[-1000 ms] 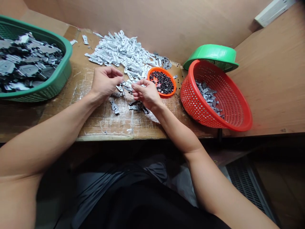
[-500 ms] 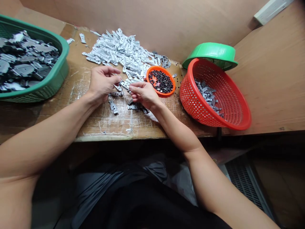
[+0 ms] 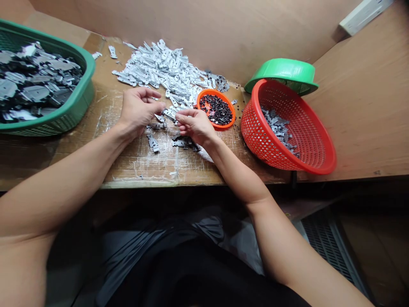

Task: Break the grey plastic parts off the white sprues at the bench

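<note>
Both of my hands are close together over the table, just in front of a heap of light grey stamped metal parts (image 3: 159, 68). My left hand (image 3: 139, 108) is closed in a pinch, thumb against forefinger, at one end of a small metal part (image 3: 169, 113). At its other end is my right hand (image 3: 196, 123), thumb and fingers pressed together; what lies inside that pinch is too small to make out. Loose metal parts (image 3: 153, 143) lie below my left hand, and darker ones (image 3: 179, 142) lie under my right. An orange dish (image 3: 234, 114) of small dark pieces stands beside my right hand.
A green basket (image 3: 86, 91) full of larger grey metal assemblies stands at the left. To the right, a red perforated basket (image 3: 315, 140) tilts toward me with grey metal parts inside, in front of a light green basket (image 3: 284, 70). Wooden panels (image 3: 217, 30) wall the back and right.
The view has shifted very slightly. My hands keep nearly the same pose around the small metal part, and nothing has visibly been put down or picked up.
</note>
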`<state>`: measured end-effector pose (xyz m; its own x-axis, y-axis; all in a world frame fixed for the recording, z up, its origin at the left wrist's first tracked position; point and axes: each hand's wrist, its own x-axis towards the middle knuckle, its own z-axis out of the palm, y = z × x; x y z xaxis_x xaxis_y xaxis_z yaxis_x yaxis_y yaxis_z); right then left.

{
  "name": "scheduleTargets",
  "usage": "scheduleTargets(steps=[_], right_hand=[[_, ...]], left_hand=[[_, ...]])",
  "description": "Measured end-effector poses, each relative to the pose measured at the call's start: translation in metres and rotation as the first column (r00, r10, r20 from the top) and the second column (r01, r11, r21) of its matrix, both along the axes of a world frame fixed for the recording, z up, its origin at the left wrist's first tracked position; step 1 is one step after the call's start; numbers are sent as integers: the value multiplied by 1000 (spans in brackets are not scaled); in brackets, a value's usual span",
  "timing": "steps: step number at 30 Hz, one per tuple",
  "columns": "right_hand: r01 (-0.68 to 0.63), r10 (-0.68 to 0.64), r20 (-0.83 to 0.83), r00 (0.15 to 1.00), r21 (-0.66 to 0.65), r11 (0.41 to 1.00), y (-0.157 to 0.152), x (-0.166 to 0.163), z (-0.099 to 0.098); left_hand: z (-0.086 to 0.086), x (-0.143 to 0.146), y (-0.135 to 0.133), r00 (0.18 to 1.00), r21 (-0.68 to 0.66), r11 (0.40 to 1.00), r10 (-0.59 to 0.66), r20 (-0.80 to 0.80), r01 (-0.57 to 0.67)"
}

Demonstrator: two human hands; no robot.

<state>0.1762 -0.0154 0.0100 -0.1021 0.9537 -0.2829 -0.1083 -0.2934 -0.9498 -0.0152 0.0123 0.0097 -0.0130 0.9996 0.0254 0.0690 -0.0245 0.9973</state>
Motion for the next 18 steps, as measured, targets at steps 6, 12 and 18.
scheduleTargets(steps=[6, 12, 18], right_hand=[[-84, 86, 40, 995, -46, 995, -1, 1, 4], [-144, 147, 55, 988, -62, 988, -3, 5, 8], [-293, 294, 34, 955, -29, 956, -2, 14, 6]], left_hand=[[-3, -2, 1, 995, 35, 996, -89, 48, 88], [-5, -1, 4, 994, -5, 996, -84, 74, 85], [-3, -1, 2, 954, -98, 949, -298, 24, 298]])
